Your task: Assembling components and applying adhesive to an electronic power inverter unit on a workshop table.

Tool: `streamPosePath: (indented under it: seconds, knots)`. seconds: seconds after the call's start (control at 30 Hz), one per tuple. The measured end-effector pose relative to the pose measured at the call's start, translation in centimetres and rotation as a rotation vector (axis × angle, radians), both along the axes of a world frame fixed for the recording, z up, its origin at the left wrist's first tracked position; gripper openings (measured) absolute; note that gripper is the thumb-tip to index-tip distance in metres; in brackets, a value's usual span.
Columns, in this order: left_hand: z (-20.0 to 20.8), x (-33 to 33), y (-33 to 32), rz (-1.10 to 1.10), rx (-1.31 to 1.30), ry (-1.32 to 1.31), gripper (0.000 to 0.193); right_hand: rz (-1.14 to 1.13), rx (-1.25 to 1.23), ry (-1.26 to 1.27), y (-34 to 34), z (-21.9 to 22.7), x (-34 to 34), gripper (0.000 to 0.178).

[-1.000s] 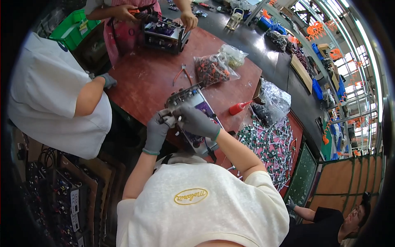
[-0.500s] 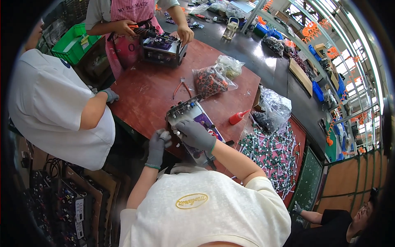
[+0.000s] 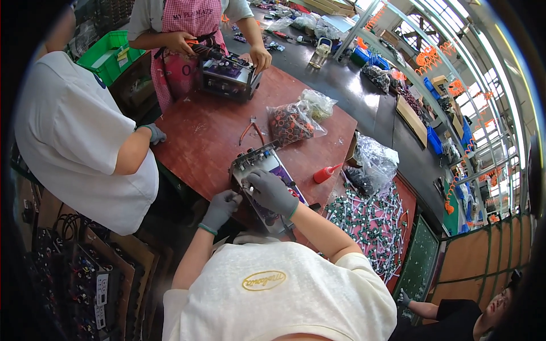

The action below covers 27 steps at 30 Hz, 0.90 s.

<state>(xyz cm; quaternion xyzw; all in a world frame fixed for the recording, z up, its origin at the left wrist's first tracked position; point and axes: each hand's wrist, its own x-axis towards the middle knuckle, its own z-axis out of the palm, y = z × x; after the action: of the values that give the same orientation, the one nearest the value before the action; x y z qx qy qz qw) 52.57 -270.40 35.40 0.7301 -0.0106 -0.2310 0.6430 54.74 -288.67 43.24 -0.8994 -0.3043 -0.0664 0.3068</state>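
Note:
An open electronic device with a metal case and a purple circuit board (image 3: 278, 171) lies at the near edge of the red table, knobs along its far end panel. Over its middle, my right hand (image 3: 272, 193), in a grey glove, has its fingers closed on a small white piece (image 3: 251, 188). My left hand (image 3: 222, 209), gloved too, is beside the left edge of the case, its fingers curled together; whatever is in them is too small to make out. Beyond the device lie red-handled pliers (image 3: 251, 132), and right of it a red squeeze bottle (image 3: 325, 173).
Bags of black-and-orange rings (image 3: 290, 124) lie on the red table (image 3: 199, 142). Many small green boards with white cables (image 3: 369, 227) cover its right side. Across it a co-worker's hand (image 3: 260, 58) rests on another device (image 3: 227, 77); another person in white (image 3: 85, 142) stands left.
My left hand has moved slightly right and toward the device, and its fingers have curled in. The right hand has shifted a little over the board. The view has tilted slightly.

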Motion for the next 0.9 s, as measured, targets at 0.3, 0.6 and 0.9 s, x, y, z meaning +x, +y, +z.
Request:
streamPosePath:
  seconds: [0.3, 0.6, 0.9]
  knots:
    - [3.7, 3.7, -0.7, 0.166, 0.056, -0.311, 0.024, 0.243, 0.008, 0.124, 0.5, 0.2, -0.5, 0.013]
    - [2.4, 3.8, -1.3, 0.147, 0.132, -0.532, 0.025, -0.042, 0.320, 0.146, -0.3, -1.0, 0.3, 0.027]
    - [2.3, 3.6, -0.9, 0.003, -0.074, -0.472, 0.025, -0.172, 0.264, 0.174, 0.1, -0.9, 1.1, 0.017]
